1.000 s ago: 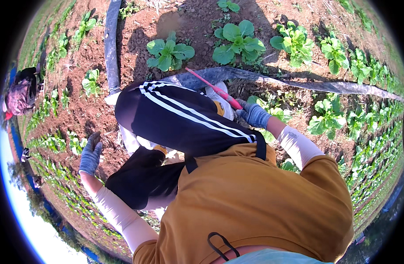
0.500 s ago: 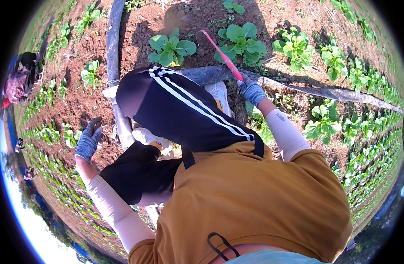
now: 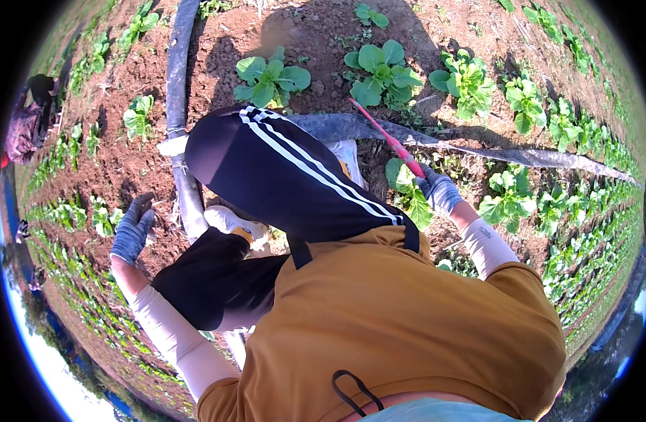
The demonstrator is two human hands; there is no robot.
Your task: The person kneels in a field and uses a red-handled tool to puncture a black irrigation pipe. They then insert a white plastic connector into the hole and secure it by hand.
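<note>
My right hand (image 3: 438, 190), in a blue-grey knit glove, is closed round the grip of a pink-red hand hoe (image 3: 390, 141). The shaft points up and left across the black hose, and its far end is near a leafy green plant (image 3: 384, 74); I cannot make out its blade now. Below the hose, another leafy plant (image 3: 409, 193) grows just left of that hand. At the left, my gloved left hand (image 3: 134, 228) hangs over the soil with fingers loosely curved and apart, holding nothing visible. Small green plants (image 3: 103, 216) stand beside it.
A flat black hose (image 3: 548, 156) crosses the bed, meeting another hose (image 3: 180, 77) at a white fitting (image 3: 172, 146) by my knee. My shoe (image 3: 228, 219) rests on the soil. Rows of leafy plants (image 3: 471, 83) spread around. Another person (image 3: 29, 126) is at the far left.
My right hand has drawn the hoe back toward me and to the right, away from the upper plants. My left hand has shifted slightly left.
</note>
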